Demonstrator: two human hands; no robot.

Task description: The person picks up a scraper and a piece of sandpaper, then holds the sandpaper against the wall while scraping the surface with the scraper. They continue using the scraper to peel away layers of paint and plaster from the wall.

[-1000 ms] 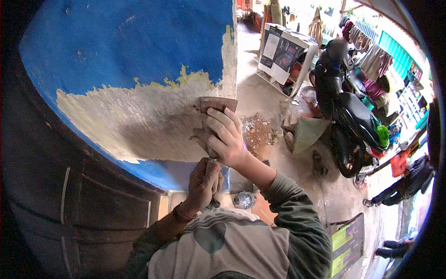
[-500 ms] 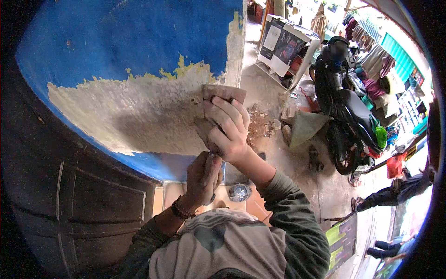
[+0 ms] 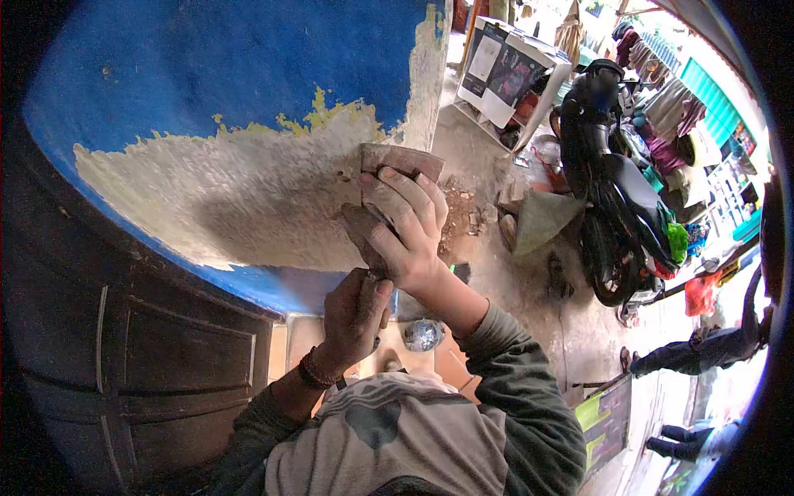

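Note:
A dusty, brownish scraper [image 3: 402, 159] with a wide blade lies against the grey, stripped part of the wall [image 3: 281, 198], near its right edge. My right hand [image 3: 411, 223] presses on the blade with fingers spread over it and its thumb side lower down. Below it, my left hand [image 3: 354, 317] is closed around the tool's lower end; most of the handle is hidden inside the fist. Blue paint [image 3: 223, 66] with a ragged yellowish border remains above the bare patch.
A dark panelled door [image 3: 182, 355] stands at the left. On the right are a parked motorbike [image 3: 616, 190], a white box [image 3: 513, 78], and rubble [image 3: 463, 219] on the ground. A wrapped silvery bundle [image 3: 423, 335] is below my hands. Another person [image 3: 695, 354] is at far right.
The view has shifted slightly. Both hands stay on the scraper, whose blade looks a little more tilted against the wall. At far right, the other person's arm now shows raised.

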